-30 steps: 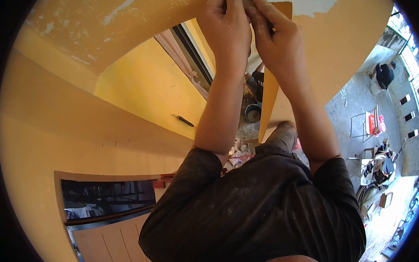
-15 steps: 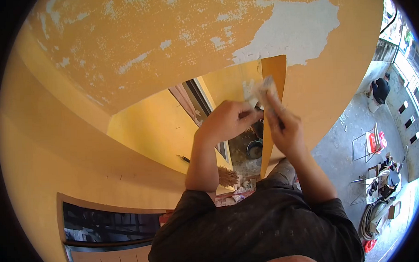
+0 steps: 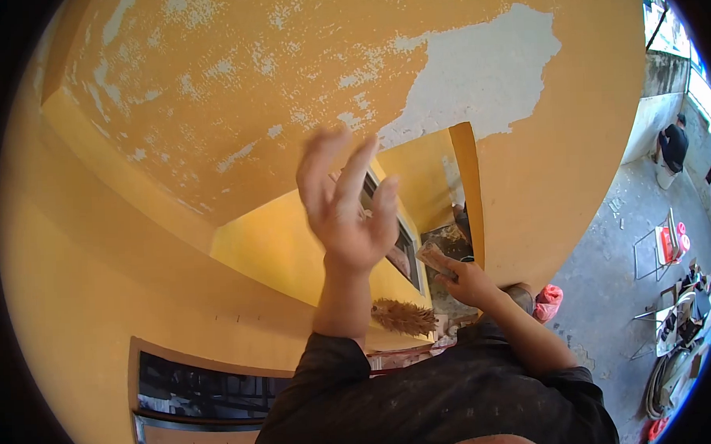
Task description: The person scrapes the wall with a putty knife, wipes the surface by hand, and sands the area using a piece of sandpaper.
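My left hand [image 3: 349,214] is raised with its fingers spread, holding nothing. It is slightly blurred and appears in front of the orange wall [image 3: 581,167]. Lower and to the right, my right hand [image 3: 469,284] grips a flat, pale scraper [image 3: 435,258], whose handle is mostly hidden by the fingers. On the wall above, a large bare whitish patch [image 3: 475,73] shows where paint is gone, and smaller flaked spots spread to the left. An opening edged by an orange corner [image 3: 470,194] lies just beyond the scraper.
A brown bristly brush head [image 3: 406,317] lies by the ledge under my left arm. To the right are a pink bag [image 3: 548,303], a folding chair [image 3: 663,244] and cluttered gear [image 3: 672,328] on the concrete floor. Another person [image 3: 672,147] is at the far right.
My hands were close together near the wall corner. The left has moved left and opened with spread fingers; the right has dropped lower with the scraper. The view has shifted slightly.
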`<state>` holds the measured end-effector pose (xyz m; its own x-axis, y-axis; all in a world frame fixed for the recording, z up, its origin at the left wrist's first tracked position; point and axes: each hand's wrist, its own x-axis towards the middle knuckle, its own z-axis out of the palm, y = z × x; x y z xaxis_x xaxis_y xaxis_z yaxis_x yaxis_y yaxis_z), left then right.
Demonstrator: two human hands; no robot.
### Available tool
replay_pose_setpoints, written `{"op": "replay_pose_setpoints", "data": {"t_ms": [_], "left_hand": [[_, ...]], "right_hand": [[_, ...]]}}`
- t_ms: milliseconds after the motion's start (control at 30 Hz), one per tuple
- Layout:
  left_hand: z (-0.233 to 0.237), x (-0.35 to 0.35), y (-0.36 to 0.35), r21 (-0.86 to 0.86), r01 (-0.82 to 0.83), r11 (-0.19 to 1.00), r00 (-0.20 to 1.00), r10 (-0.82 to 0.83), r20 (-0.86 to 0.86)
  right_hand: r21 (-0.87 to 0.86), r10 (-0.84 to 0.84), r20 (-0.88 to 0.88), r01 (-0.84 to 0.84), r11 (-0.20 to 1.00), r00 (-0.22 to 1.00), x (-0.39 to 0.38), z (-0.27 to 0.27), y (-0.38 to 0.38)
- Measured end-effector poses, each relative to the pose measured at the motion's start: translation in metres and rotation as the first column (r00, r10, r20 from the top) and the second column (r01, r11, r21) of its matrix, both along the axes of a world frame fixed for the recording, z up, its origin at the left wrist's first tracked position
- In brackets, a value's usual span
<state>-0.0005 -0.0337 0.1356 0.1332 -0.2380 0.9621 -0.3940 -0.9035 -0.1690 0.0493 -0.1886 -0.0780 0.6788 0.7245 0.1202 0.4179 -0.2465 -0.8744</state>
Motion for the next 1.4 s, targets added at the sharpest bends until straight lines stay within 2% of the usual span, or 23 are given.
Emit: {"op": "replay_pose_setpoints", "data": {"t_ms": [133, 200, 233, 367, 433, 467, 533, 567, 600, 700, 733, 800, 867, 933, 1000, 1067, 1100, 1133, 1167, 1200, 1267, 1333, 1400], "left_hand": [[-0.018, 0.043, -0.011, 0.123, -0.247, 0.961, 0.964, 0.257, -0.070], [-0.041, 0.051, -0.010, 0.275, -0.454, 0.848, 0.831, 0.514, -0.213], [-0.051, 0.050, -0.014, 0.281, -0.476, 0.833, 0.817, 0.537, -0.207], [-0.070, 0.038, -0.030, 0.246, -0.407, 0.880, 0.842, 0.466, -0.271], [-0.075, 0.030, -0.036, 0.130, -0.155, 0.979, 0.837, 0.200, -0.509], [-0.077, 0.027, -0.035, 0.141, -0.151, 0.978, 0.843, 0.202, -0.499], [-0.077, 0.022, -0.032, -0.026, -0.015, 1.000, 0.790, -0.004, -0.614], [-0.072, 0.020, -0.030, -0.033, 0.027, 0.999, 0.830, -0.040, -0.556], [-0.065, 0.018, -0.028, -0.024, 0.032, 0.999, 0.831, -0.040, -0.555], [-0.050, 0.017, -0.020, 0.086, 0.003, 0.996, 0.978, 0.015, -0.206], [-0.046, 0.019, -0.020, 0.086, -0.002, 0.996, 0.978, 0.020, -0.207], [-0.038, 0.025, -0.021, 0.098, -0.220, 0.971, 0.975, 0.223, -0.018], [-0.044, 0.029, -0.027, 0.077, -0.227, 0.971, 0.967, 0.234, -0.105], [-0.052, 0.026, -0.034, 0.250, -0.315, 0.916, 0.884, 0.379, -0.275], [-0.060, 0.020, -0.034, 0.187, -0.207, 0.960, 0.917, 0.257, -0.305], [-0.064, 0.012, -0.027, -0.147, 0.073, 0.986, 0.871, -0.135, -0.472], [-0.057, 0.018, -0.022, -0.037, 0.071, 0.997, 0.946, -0.079, -0.315], [-0.060, 0.017, -0.017, -0.048, 0.065, 0.997, 0.948, -0.076, -0.308], [-0.065, 0.016, -0.010, -0.255, 0.091, 0.963, 0.904, -0.188, -0.384], [-0.068, 0.015, -0.006, -0.450, 0.099, 0.887, 0.849, -0.311, -0.426], [-0.066, 0.014, -0.004, -0.530, 0.128, 0.838, 0.828, -0.385, -0.408], [-0.060, 0.008, -0.009, -0.770, 0.077, 0.633, 0.707, -0.579, -0.405], [-0.049, 0.011, -0.017, -0.787, 0.102, 0.609, 0.684, -0.617, -0.389]], "right_hand": [[-0.082, 0.036, -0.012, -0.037, 0.996, 0.999, -0.002, -0.002, 0.000], [-0.027, 0.035, -0.016, -0.035, 0.999, 0.999, -0.004, -0.003, -0.004], [-0.015, 0.033, -0.009, -0.033, 0.999, 0.999, -0.003, -0.005, -0.005], [-0.021, 0.001, 0.031, 0.000, 1.000, 1.000, 0.004, -0.021, -0.008], [-0.013, -0.020, 0.046, 0.021, 1.000, 0.999, 0.006, -0.034, -0.009], [-0.040, -0.006, 0.040, 0.008, 0.999, 0.999, 0.008, -0.044, -0.008], [-0.053, -0.007, 0.042, 0.009, 0.999, 0.999, 0.010, -0.046, -0.009], [-0.050, 0.008, 0.027, -0.006, 0.999, 1.000, 0.009, -0.044, -0.011], [-0.049, 0.025, 0.009, -0.025, 0.998, 1.000, 0.007, -0.043, -0.012], [-0.039, 0.029, 0.022, -0.028, 0.999, 0.999, 0.009, -0.047, -0.011], [-0.049, 0.022, 0.034, -0.020, 0.999, 0.999, 0.009, -0.046, -0.011], [-0.035, 0.019, 0.033, -0.018, 0.999, 0.999, 0.010, -0.047, -0.012], [-0.018, 0.005, 0.035, -0.005, 1.000, 0.999, 0.011, -0.041, -0.016], [-0.009, -0.027, 0.010, 0.027, 1.000, 1.000, 0.011, -0.028, -0.025], [-0.023, -0.048, 0.008, 0.048, 0.999, 0.999, 0.017, -0.028, -0.033], [-0.048, -0.057, 0.005, 0.057, 0.997, 0.998, 0.019, -0.019, -0.041], [-0.059, -0.096, 0.028, 0.098, 0.993, 0.995, 0.019, -0.006, -0.046], [-0.068, -0.133, 0.055, 0.137, 0.988, 0.990, 0.019, 0.009, -0.052], [-0.079, -0.124, 0.065, 0.129, 0.988, 0.990, 0.016, 0.027, -0.057], [-0.001, -0.114, 0.048, 0.114, 0.993, 0.992, 0.012, 0.048, -0.062], [0.078, -0.101, 0.048, 0.097, 0.992, 0.994, 0.007, 0.081, -0.066], [0.410, -0.145, 0.307, 0.007, 0.912, 0.941, 0.003, 0.106, -0.066], [0.472, -0.202, 0.338, 0.019, 0.881, 0.919, 0.004, 0.130, -0.057]]}}
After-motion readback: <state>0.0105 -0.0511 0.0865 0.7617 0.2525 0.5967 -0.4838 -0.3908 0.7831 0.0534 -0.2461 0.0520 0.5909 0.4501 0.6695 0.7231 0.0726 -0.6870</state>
